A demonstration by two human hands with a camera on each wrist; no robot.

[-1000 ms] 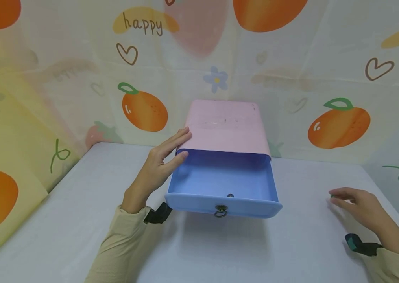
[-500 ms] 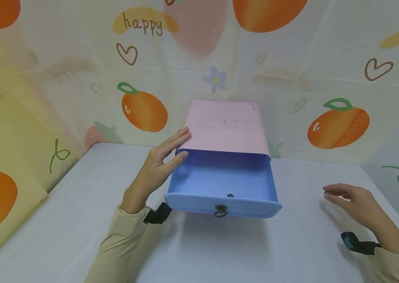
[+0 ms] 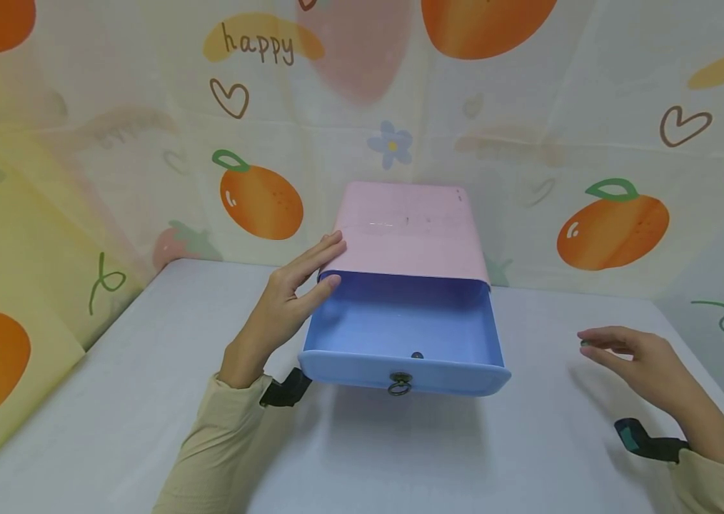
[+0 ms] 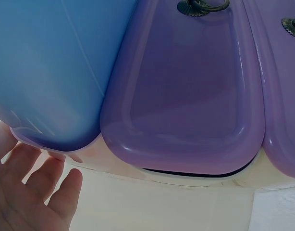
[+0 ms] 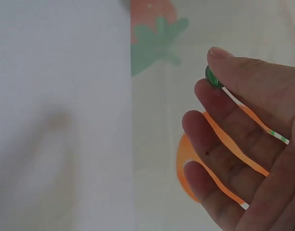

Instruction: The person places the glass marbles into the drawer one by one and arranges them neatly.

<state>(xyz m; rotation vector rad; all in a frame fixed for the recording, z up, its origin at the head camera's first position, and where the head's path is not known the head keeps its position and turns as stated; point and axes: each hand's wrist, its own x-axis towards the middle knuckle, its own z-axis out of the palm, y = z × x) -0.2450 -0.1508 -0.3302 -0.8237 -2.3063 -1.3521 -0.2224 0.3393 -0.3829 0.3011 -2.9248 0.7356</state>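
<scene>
A small drawer cabinet (image 3: 413, 228) with a pink top stands mid-table, its blue top drawer (image 3: 403, 373) pulled out. My left hand (image 3: 278, 303) rests against the cabinet's left side near the front edge, fingers extended. In the left wrist view that hand (image 4: 32, 187) lies beside the blue drawer (image 4: 51, 72). At the right, above the table, my right hand (image 3: 651, 364) pinches a small green glass marble (image 5: 214, 77) between thumb and index finger. The other fingers of the right hand (image 5: 253, 144) are spread slightly apart.
A small dark round bit (image 3: 417, 355) shows inside the drawer's front wall, above its ring pull (image 3: 400, 385). Purple drawer fronts (image 4: 186, 91) with metal pulls sit below the blue one. A fruit-printed cloth (image 3: 497, 143) hangs behind the white table (image 3: 413, 464).
My right hand has moved left and slightly away from me, with the marble still pinched. The left hand and the pulled-out drawer have stayed in place.
</scene>
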